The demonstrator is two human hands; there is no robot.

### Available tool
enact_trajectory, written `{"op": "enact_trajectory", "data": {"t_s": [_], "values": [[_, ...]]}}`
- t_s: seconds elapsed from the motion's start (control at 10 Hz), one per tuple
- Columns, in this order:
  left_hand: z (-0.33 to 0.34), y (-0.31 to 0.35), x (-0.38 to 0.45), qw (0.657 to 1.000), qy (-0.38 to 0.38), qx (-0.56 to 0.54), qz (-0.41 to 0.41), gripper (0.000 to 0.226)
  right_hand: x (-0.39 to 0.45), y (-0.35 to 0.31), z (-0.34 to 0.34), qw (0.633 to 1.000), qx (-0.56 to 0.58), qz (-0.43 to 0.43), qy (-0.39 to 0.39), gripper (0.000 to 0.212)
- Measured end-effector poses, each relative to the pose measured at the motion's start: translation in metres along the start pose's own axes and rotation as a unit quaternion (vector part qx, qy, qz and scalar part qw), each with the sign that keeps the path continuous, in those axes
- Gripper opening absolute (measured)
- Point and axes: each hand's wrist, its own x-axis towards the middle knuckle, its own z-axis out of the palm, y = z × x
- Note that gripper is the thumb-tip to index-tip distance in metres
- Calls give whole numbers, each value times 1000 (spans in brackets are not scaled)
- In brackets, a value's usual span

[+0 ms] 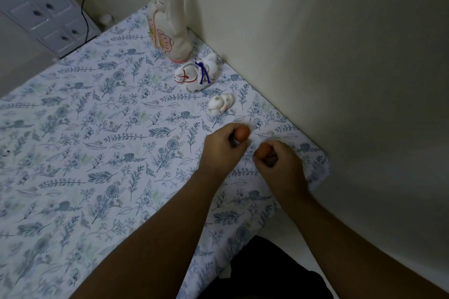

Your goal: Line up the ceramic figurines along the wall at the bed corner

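Each hand, left hand point(224, 145) and right hand point(279, 162), grips 1 small brown figurine point(242, 133) near the wall point(340, 56).

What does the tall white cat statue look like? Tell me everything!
The tall cat figurine looks like glossy white ceramic. It has pink ears, thin painted whiskers and a gold coin on its forehead. A pink flower with yellow lines decorates its side, and its base has a pink rim. It stands upright on the floral bedsheet in the corner, close to the wall. No hand touches it.
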Motion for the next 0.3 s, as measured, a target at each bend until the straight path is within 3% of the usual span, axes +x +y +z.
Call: {"op": "enact_trajectory", "data": {"t_s": [0.1,0.3], "values": [[-2,3,-1,1000,-14,-2,-9,48,-1,-1,-1,1000,6,1,-28,22],[-27,16,-18,999,-5,-16,-35,57,-17,-21,-16,997,-58,-36,18,66]]}}
